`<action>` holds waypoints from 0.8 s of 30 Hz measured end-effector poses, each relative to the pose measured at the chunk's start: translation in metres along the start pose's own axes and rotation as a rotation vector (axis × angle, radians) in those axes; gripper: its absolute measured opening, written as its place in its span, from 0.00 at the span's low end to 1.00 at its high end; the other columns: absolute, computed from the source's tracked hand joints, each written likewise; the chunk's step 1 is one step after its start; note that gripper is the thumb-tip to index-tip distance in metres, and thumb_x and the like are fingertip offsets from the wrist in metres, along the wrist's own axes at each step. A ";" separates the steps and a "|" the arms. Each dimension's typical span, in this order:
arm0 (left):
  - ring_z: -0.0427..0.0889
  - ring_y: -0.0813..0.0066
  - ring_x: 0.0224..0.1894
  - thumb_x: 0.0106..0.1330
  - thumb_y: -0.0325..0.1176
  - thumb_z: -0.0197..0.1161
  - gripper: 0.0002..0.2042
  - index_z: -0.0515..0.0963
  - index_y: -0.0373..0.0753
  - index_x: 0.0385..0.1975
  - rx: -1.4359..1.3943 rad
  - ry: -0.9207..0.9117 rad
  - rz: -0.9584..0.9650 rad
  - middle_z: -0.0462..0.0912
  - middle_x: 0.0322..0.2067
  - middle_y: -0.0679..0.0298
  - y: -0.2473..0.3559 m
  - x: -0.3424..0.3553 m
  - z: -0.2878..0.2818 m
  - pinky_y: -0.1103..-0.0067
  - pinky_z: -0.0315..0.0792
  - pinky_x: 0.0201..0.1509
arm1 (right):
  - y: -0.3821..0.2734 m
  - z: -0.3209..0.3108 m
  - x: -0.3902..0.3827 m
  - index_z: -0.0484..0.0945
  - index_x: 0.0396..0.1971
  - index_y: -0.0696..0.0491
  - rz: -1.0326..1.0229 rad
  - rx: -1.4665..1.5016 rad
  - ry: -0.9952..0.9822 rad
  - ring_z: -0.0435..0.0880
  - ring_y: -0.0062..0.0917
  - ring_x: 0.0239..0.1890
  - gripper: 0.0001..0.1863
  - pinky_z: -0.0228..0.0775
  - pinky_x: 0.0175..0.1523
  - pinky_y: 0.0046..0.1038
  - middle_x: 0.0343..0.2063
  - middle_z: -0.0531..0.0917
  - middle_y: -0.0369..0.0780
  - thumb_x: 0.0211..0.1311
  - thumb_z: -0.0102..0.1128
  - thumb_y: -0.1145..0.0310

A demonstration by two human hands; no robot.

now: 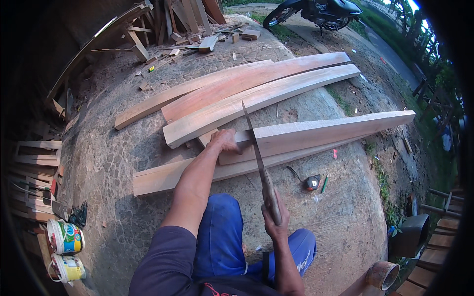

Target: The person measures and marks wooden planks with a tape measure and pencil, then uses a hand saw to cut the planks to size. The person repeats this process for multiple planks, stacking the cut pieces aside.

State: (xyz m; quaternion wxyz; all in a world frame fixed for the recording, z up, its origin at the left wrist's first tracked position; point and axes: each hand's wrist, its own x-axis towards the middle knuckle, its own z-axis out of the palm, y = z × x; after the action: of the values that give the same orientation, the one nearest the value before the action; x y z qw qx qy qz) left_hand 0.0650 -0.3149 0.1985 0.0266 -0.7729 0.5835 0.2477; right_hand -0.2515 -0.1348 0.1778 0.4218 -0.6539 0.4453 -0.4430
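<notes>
In my right hand (276, 217) is the wooden handle of a handsaw (260, 160), its fingers wrapped round it. The narrow blade points away from me and crosses a pale wooden plank (335, 130) close to its left end. My left hand (226, 141) is closed on that end, just left of the blade. The plank lies over another long board (163, 177) on the ground, and its far end reaches to the right. How deep the blade sits in the wood I cannot tell.
Beyond lie several long planks (266, 96). A black tape measure (312, 182) and a green pencil (324, 184) rest on the concrete at right. Paint buckets (65, 238) stand at left. Wood offcuts (208, 44) and a parked motorcycle (321, 12) are at the back.
</notes>
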 end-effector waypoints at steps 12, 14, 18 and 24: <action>0.84 0.52 0.58 0.40 0.54 0.80 0.40 0.79 0.40 0.56 0.049 0.123 -0.006 0.86 0.54 0.53 0.012 -0.026 0.017 0.59 0.77 0.60 | 0.040 0.065 0.128 0.72 0.69 0.56 0.018 0.107 -0.002 0.88 0.26 0.46 0.35 0.79 0.53 0.29 0.48 0.87 0.51 0.58 0.67 0.77; 0.84 0.53 0.58 0.40 0.54 0.81 0.41 0.80 0.39 0.56 0.032 0.031 -0.005 0.86 0.53 0.52 0.008 -0.015 0.009 0.60 0.77 0.60 | 0.035 0.038 0.074 0.72 0.69 0.56 -0.029 0.140 0.001 0.89 0.28 0.49 0.36 0.79 0.55 0.30 0.52 0.87 0.51 0.57 0.68 0.76; 0.85 0.53 0.57 0.38 0.55 0.81 0.41 0.80 0.39 0.54 -0.022 -0.019 0.025 0.87 0.50 0.49 -0.006 0.013 -0.004 0.61 0.77 0.60 | -0.018 -0.056 -0.116 0.73 0.66 0.64 0.044 -0.066 -0.004 0.89 0.39 0.54 0.34 0.81 0.58 0.33 0.54 0.86 0.55 0.55 0.69 0.78; 0.84 0.52 0.58 0.39 0.54 0.82 0.41 0.80 0.39 0.55 0.019 0.116 0.003 0.87 0.52 0.50 0.006 -0.016 0.018 0.60 0.77 0.61 | -0.002 0.024 0.036 0.73 0.68 0.61 -0.114 -0.033 0.093 0.89 0.34 0.54 0.35 0.80 0.56 0.31 0.51 0.87 0.53 0.57 0.69 0.77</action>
State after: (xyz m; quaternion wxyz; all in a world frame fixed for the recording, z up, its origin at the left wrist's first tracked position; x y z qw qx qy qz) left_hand 0.0498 -0.2968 0.1909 0.0000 -0.7849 0.5875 0.1970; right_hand -0.2205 -0.1651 0.1815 0.3640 -0.6637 0.4337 -0.4888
